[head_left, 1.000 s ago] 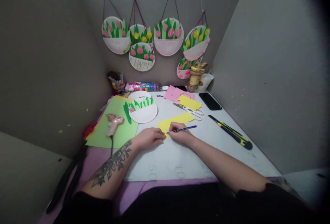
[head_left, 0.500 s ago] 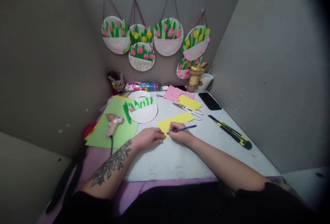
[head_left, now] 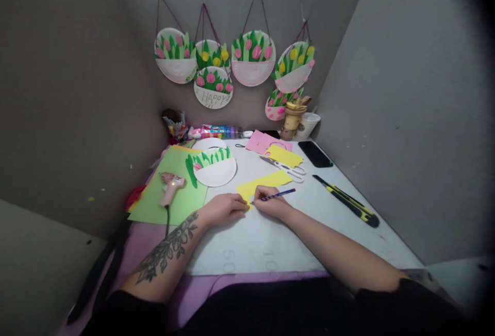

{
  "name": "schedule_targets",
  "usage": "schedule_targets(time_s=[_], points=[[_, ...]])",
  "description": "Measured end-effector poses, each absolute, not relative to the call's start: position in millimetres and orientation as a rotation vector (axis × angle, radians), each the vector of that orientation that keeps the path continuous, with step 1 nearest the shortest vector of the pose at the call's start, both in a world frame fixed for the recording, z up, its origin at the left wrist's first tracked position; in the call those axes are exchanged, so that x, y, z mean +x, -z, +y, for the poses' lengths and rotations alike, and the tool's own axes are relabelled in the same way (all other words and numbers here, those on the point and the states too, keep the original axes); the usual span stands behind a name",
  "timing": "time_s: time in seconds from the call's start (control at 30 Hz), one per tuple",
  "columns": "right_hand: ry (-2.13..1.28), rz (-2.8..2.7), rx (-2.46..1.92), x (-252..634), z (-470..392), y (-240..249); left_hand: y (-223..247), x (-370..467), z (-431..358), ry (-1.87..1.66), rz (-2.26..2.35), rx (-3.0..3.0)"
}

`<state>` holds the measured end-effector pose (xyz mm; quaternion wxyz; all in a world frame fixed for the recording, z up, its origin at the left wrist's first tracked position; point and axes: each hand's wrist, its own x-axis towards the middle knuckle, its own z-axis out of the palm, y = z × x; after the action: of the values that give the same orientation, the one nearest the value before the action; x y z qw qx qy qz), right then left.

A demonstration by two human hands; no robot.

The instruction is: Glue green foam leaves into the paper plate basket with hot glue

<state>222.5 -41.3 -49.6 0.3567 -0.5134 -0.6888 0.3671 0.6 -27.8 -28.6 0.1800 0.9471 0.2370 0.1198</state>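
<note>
My right hand (head_left: 268,203) is closed around a dark blue pencil (head_left: 279,194) with a red end, its tip down at the near left part of a strip of yellow paper (head_left: 266,181). Flat on the table, my left hand (head_left: 229,208) rests its stretched fingertips on that paper's left edge. Beyond the left hand lies a white paper-plate basket (head_left: 216,173) with green paper leaves and one pink tulip. White-handled scissors (head_left: 284,165) rest just past the yellow strip, partly over another yellow sheet (head_left: 284,155).
A pink hot glue gun (head_left: 172,186) lies on green paper (head_left: 154,207) at left. To the right are a yellow-black utility knife (head_left: 348,202) and a phone (head_left: 315,154). Pink paper (head_left: 260,141) and cups (head_left: 308,125) sit farther back. Finished plate baskets (head_left: 253,73) hang on the wall.
The view has tilted up very slightly, so everything sits a little lower. Both hands and the pencil stay almost in place on the yellow paper.
</note>
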Motion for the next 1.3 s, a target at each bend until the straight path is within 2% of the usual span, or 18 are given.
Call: schedule_targets(time_s=[1.3], points=[[-0.982,-1.818,-1.308,224.3,-44.6,48.7,32.7,0.2,-26.2,-0.358,0.666,2.679]])
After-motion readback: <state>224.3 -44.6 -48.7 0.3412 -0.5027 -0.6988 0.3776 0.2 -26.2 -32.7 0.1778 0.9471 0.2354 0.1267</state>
